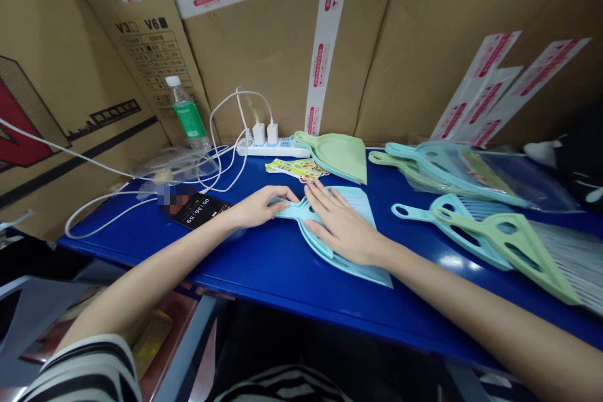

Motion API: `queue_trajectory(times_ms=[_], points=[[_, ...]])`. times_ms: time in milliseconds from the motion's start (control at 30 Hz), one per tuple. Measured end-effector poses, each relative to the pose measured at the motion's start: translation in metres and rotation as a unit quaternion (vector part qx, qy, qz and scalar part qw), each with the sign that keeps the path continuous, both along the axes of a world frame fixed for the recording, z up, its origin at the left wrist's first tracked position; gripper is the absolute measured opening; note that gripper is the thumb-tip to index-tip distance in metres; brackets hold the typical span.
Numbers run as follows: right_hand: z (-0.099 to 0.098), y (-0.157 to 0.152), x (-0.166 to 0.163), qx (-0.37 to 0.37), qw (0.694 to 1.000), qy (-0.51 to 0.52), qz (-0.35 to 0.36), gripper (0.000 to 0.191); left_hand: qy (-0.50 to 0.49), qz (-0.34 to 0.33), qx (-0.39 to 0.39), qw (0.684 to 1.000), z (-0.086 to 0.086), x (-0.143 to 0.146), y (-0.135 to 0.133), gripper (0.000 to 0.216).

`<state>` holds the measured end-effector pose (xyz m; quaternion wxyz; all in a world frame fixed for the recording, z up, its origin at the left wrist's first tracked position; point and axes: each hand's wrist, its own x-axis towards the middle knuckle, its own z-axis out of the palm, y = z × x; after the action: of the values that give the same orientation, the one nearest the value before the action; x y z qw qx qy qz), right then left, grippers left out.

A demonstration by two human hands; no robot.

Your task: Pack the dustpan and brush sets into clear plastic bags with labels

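Note:
A light blue dustpan lies flat on the blue table in front of me. My left hand grips the dustpan's handle at its left end, fingers curled around it. My right hand rests flat on top of the dustpan, fingers stretched out and apart, pressing it down. A green dustpan lies just behind, near some printed paper labels.
Small blue and green brooms lie at the right, with bagged dustpan sets behind them. A phone showing a timer, a power strip with chargers and white cables, and a water bottle stand left. Cardboard boxes wall the back.

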<state>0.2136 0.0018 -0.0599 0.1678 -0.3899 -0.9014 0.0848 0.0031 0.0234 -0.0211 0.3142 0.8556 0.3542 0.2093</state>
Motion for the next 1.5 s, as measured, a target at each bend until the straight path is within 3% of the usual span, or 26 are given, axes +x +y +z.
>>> queue_trajectory(times_ms=[233,367,433,600,1133,1333,1500], points=[[0.015,0.009,0.0,0.019,1.0,-0.005,-0.005,0.06,0.093,0.025,0.017,0.995,0.009,-0.004,-0.006,0.016],[0.04,0.034,-0.009,0.049,0.991,-0.11,-0.051,0.039,0.129,0.028,0.017,0.991,0.016,-0.008,-0.01,0.017],[0.052,0.049,-0.015,0.041,0.982,-0.165,-0.085,0.037,0.14,0.03,0.019,0.99,0.018,-0.01,-0.011,0.018],[0.067,0.071,-0.03,0.003,0.972,-0.223,-0.079,0.03,0.161,0.023,0.031,0.986,0.022,-0.015,-0.012,0.019],[0.071,0.064,-0.038,0.064,0.956,-0.273,-0.09,0.032,0.212,0.033,0.055,0.975,0.022,-0.018,-0.011,0.024],[0.077,0.063,-0.028,0.1,0.955,-0.259,-0.106,0.03,0.216,0.034,0.055,0.974,0.022,-0.017,-0.01,0.022],[0.086,0.042,-0.008,0.14,0.952,-0.249,-0.113,0.026,0.216,0.024,0.065,0.974,0.019,-0.018,-0.008,0.023]])
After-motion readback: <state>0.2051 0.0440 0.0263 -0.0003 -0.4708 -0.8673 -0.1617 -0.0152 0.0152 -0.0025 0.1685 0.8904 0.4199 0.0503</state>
